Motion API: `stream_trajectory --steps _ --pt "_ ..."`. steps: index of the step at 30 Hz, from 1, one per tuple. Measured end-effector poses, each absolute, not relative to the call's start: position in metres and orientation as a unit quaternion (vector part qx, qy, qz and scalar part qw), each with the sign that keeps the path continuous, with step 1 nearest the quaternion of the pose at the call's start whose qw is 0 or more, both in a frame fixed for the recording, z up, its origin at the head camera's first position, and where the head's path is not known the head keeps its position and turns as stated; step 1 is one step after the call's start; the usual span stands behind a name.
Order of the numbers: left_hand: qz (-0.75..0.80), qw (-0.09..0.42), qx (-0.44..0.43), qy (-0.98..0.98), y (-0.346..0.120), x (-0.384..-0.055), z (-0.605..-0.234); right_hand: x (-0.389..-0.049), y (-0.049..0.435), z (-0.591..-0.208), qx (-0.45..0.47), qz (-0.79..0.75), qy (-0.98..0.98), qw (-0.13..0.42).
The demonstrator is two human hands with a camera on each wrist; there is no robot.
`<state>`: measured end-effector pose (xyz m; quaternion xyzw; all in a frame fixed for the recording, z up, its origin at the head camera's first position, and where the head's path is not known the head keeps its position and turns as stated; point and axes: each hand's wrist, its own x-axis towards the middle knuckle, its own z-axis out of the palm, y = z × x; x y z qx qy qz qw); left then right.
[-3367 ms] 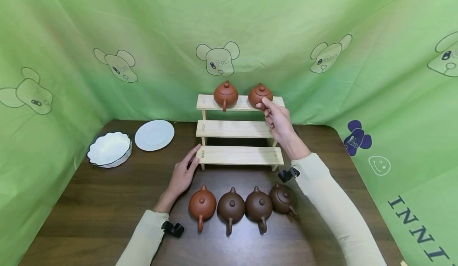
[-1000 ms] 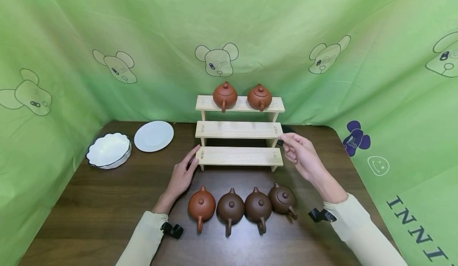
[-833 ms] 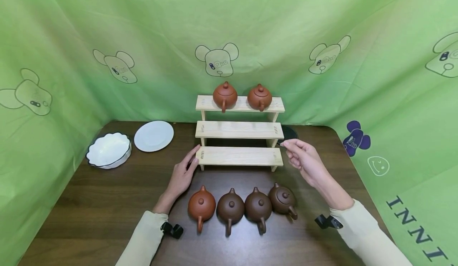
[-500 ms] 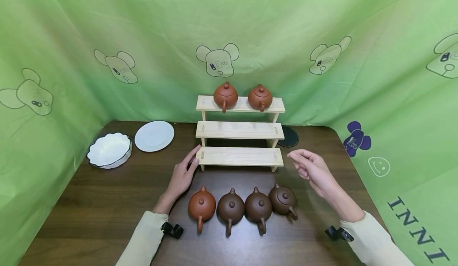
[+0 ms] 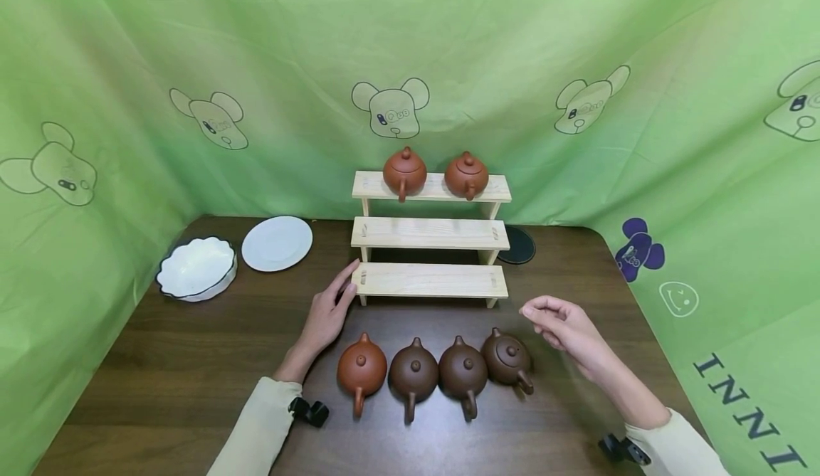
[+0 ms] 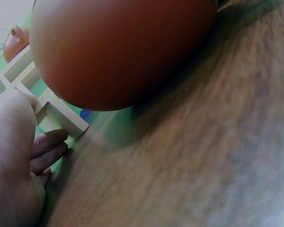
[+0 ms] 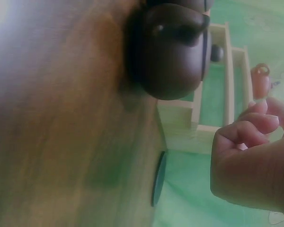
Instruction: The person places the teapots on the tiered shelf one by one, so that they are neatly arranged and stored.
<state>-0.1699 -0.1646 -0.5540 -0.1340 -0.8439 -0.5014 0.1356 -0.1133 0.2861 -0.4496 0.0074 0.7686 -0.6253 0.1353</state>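
Note:
My left hand touches the left end of the lowest step of a three-tier wooden stand with relaxed fingers. Loosely curled and holding nothing, my right hand hovers to the right of a dark brown teapot, which sits turned askew. Two more dark brown teapots, one in the middle and another, line up to its left. At the row's left end is a reddish-brown teapot, large in the left wrist view. Two reddish teapots, left and right, stand on the top tier.
A white scalloped bowl and a white plate lie at the table's left back. Behind the stand's right side is a black round disc. Green printed cloth encloses the wooden table.
My right hand has let go of the right teapot on the top tier and come back down and rightward, nearing the dark teapots. My left hand has stayed at the stand.

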Motion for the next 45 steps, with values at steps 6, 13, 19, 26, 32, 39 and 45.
stream_trajectory --steps 6,13,19,26,32,39,45 --pt "-0.502 0.124 -0.123 -0.847 -0.165 -0.168 -0.552 -0.105 0.292 -0.461 -0.011 -0.604 0.784 0.146" --pt "-0.495 0.128 -0.125 -0.850 -0.164 -0.168 -0.552 -0.095 0.299 -0.473 -0.012 -0.574 0.801 0.172" --pt "-0.506 0.109 -0.116 -0.848 -0.161 -0.166 -0.547 -0.087 0.307 -0.481 -0.015 -0.560 0.810 0.174" --pt "-0.497 0.142 -0.135 -0.846 -0.165 -0.171 -0.556 -0.080 0.311 -0.487 -0.050 -0.545 0.811 0.206" --pt "-0.495 0.146 -0.142 -0.844 -0.167 -0.172 -0.557 -0.074 0.311 -0.493 -0.066 -0.552 0.799 0.228" --pt "-0.507 0.121 -0.123 -0.845 -0.164 -0.168 -0.547 -0.066 0.311 -0.500 -0.071 -0.570 0.780 0.248" --pt "-0.512 0.096 -0.113 -0.846 -0.164 -0.168 -0.547 -0.062 0.311 -0.503 -0.050 -0.597 0.751 0.280"
